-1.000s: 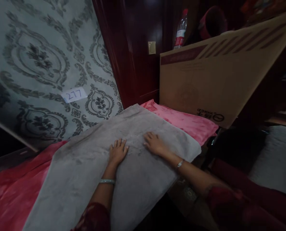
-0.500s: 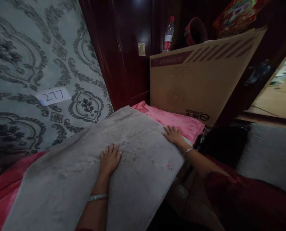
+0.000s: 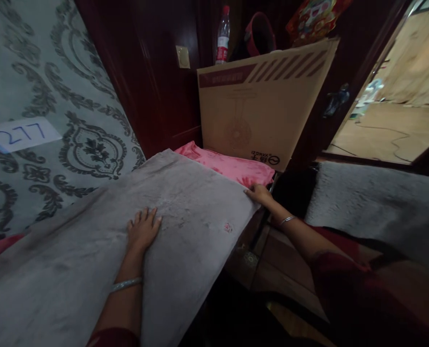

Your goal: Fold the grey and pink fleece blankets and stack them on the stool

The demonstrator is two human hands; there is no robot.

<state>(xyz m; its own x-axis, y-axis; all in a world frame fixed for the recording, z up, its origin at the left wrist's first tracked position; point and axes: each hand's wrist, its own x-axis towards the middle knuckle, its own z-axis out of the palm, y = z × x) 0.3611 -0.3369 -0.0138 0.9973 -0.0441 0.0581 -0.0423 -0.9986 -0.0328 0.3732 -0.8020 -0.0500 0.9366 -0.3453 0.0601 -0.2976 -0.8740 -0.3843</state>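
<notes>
The left hand [image 3: 142, 230] lies flat, palm down, on the grey cloth [image 3: 185, 202], fingers spread and straight, gripping nothing; a pale bangle [image 3: 125, 285] circles its wrist. The right hand [image 3: 258, 193] rests at the cloth's far right corner, fingers extended and lying over the edge where the grey meets the pink blanket [image 3: 229, 166]; whether it pinches the corner cannot be told from here. A thin bracelet [image 3: 287, 220] sits on that wrist, and a dark red sleeve [image 3: 344, 284] covers the forearm behind it. The cloth is spread smooth across the pink blanket, covering most of it, with a small pink mark [image 3: 228, 227] near its right edge. Beyond the blanket stands a large cardboard box [image 3: 261, 101], upright, touching the pink fabric at its base. On top of the box stand a plastic bottle [image 3: 222, 36] with a red label and a red round object [image 3: 260, 33]. To the left, patterned wallpaper [image 3: 73, 96] carries a paper label [image 3: 21, 134] reading 277. A grey rug [image 3: 366, 202] lies to the right, near an open doorway.
</notes>
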